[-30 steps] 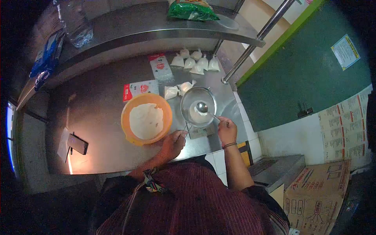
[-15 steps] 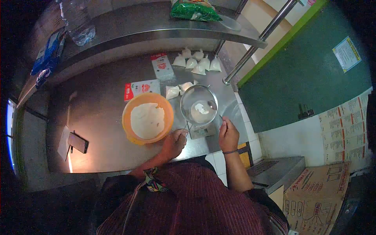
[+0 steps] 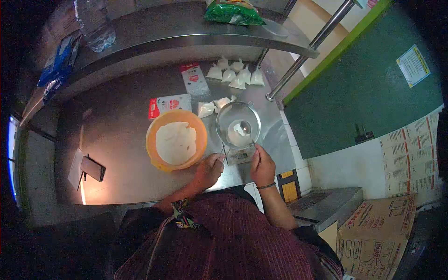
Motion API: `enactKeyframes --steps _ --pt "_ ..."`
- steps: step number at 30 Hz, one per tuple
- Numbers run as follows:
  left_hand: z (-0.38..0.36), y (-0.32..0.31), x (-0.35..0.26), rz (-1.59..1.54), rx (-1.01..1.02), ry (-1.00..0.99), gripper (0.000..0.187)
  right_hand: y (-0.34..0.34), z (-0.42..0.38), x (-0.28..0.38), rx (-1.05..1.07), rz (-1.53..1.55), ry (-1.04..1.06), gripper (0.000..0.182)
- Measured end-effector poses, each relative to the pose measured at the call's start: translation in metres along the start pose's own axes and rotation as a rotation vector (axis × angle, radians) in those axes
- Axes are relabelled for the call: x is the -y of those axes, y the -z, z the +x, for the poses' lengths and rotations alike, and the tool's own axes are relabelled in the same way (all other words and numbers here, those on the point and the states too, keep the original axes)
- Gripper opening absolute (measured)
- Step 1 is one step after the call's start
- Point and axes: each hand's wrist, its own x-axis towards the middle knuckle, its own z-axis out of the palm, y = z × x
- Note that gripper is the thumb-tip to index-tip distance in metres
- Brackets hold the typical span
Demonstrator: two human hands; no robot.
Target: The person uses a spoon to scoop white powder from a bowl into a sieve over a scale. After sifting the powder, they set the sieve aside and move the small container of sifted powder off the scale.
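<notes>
A round metal sieve [image 3: 225, 130] with white powder in it rests over a small scale [image 3: 240, 157]. My left hand [image 3: 210, 171] is closed on the sieve's thin handle, near the rim of the orange bowl [image 3: 200, 147] of white flour. Fingers of my right hand [image 3: 262, 165] pinch the handle of a metal spoon [image 3: 245, 126], whose bowl is over the powder inside the sieve. Small knotted bags of white powder [image 3: 206, 109] lie just behind the sieve.
Two red-and-white packs [image 3: 170, 105] lie behind the bowl, with several more powder bags [image 3: 239, 80] at the back. A phone [image 3: 93, 168] leans at the left. The metal shelf [image 3: 163, 41] overhangs the table, holding a green bag [image 3: 233, 13] and a plastic bottle [image 3: 95, 28].
My right hand has moved left, bringing the spoon from the sieve's right side to over the powder. My left hand stays in nearly the same place.
</notes>
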Motion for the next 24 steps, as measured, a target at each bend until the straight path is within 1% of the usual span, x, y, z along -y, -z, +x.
enactKeyframes --steps 2,4,5,7,9,11,13,15,16,17,18,19,21,22,24 --pt "-0.001 0.000 -0.001 0.015 0.002 -0.021 0.036 0.008 0.002 0.003 -0.011 0.007 -0.009 0.030" --pt "-0.004 0.001 -0.011 0.059 0.000 0.005 0.036 0.013 0.005 -0.002 -0.024 0.016 -0.016 0.030" --pt "-0.003 0.002 -0.006 0.058 -0.003 0.004 0.036 0.014 0.005 -0.008 -0.022 0.066 -0.055 0.029" --pt "-0.001 0.002 0.003 0.052 -0.013 -0.067 0.037 0.015 0.005 -0.019 -0.019 0.116 -0.092 0.028" --pt "-0.002 0.001 0.002 0.089 -0.024 -0.048 0.037 0.013 0.006 -0.029 0.044 0.492 -0.328 0.027" --pt "-0.005 0.002 -0.008 0.127 -0.035 -0.030 0.037 0.008 0.008 -0.044 0.057 0.494 -0.366 0.026" --pt "-0.008 0.003 -0.014 0.078 -0.012 -0.042 0.037 0.009 0.013 -0.040 0.071 0.496 -0.404 0.026" --pt "-0.009 0.000 -0.014 0.066 -0.031 -0.017 0.035 0.012 0.016 -0.035 0.034 0.322 -0.423 0.027" --pt "-0.010 -0.001 -0.013 0.055 -0.047 0.010 0.033 0.007 0.018 -0.042 0.034 0.322 -0.422 0.027" --pt "-0.010 -0.001 -0.013 0.054 -0.047 0.010 0.033 0.000 0.019 -0.054 -0.017 0.227 -0.322 0.026" --pt "-0.011 -0.001 -0.016 0.016 -0.027 0.009 0.033 0.000 0.022 -0.052 -0.069 0.132 -0.224 0.025" --pt "-0.011 0.000 -0.018 -0.021 -0.009 0.008 0.034 0.001 0.022 -0.049 -0.070 0.132 -0.224 0.025" --pt "-0.010 0.004 -0.020 0.006 0.020 -0.010 0.034 0.004 0.023 -0.037 0.030 0.276 -0.396 0.026" --pt "-0.010 0.005 -0.020 0.031 0.050 -0.027 0.036 0.007 0.025 -0.033 0.030 0.277 -0.395 0.026" --pt "-0.009 0.004 -0.018 0.023 0.031 0.010 0.036 0.011 0.027 -0.031 0.073 0.134 -0.357 0.027"
